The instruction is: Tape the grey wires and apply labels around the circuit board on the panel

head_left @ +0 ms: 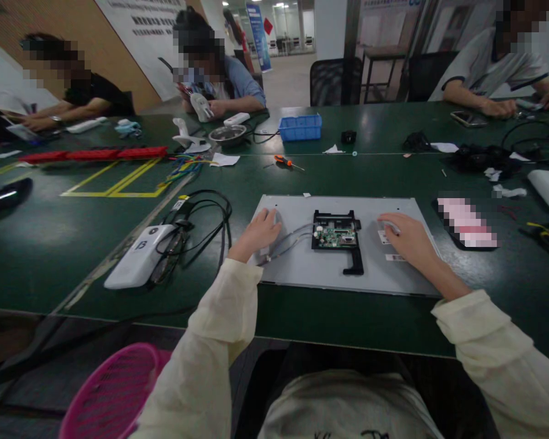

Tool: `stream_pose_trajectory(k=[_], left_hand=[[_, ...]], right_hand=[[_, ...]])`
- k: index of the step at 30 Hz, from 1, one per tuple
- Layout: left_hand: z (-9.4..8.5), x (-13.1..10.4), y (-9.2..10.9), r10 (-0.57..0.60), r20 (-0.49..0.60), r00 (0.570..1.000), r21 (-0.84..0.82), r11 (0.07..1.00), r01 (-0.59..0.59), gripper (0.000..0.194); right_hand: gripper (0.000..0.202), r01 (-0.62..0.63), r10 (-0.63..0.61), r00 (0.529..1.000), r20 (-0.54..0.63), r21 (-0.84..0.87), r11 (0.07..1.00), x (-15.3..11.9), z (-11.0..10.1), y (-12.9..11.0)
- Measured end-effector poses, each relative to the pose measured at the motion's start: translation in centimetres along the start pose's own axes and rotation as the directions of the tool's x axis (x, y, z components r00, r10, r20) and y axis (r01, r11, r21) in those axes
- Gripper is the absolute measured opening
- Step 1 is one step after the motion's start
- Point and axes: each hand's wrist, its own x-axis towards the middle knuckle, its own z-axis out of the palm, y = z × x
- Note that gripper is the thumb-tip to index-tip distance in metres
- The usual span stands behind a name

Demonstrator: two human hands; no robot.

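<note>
A flat grey panel (293,271) lies on the green table in front of me. Near its middle sits a black bracket (354,262) around a green circuit board (336,236), with thin cables (290,244) running left from the board. My left hand (260,231) is over the panel's left side, its fingers slightly curled and pointing forward; whether it holds anything is hidden. My right hand (405,235) rests on the panel's right side near the white labels (396,257), thumb and fingers apart, holding nothing that shows.
Left of the panel lie a white device (139,259) and black cables (219,213). A phone (467,224) lies to the right. Beyond are an orange screwdriver (289,162), a blue basket (301,128) and a metal bowl (227,136). Several people sit around the table.
</note>
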Motion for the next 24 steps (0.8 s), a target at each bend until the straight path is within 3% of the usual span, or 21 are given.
stream_pose_trajectory(k=[4,15,19,24], left_hand=[[0.9,-0.1,0.1,-0.031,0.014,0.999,0.000,1.000,0.031,0.057],[1.4,0.7,-0.1,0.019,-0.202,0.979,0.010,1.000,-0.018,0.055],[0.4,0.3,0.6,0.027,-0.334,0.942,-0.043,0.998,-0.044,0.053],[-2.5,-0.4,3.3,0.065,-0.470,0.880,-0.136,0.980,-0.145,0.049]], right_hand=[[0.031,-0.008,0.008,1.000,-0.005,-0.001,1.000,0.0,0.0,0.0],[0.031,-0.014,0.014,1.000,0.011,-0.005,1.000,0.0,-0.2,-0.3],[0.031,-0.010,0.010,1.000,0.008,-0.024,1.000,0.1,-0.5,-0.4],[0.031,-0.011,0.010,0.999,-0.037,-0.035,0.999,0.1,-0.6,-0.2]])
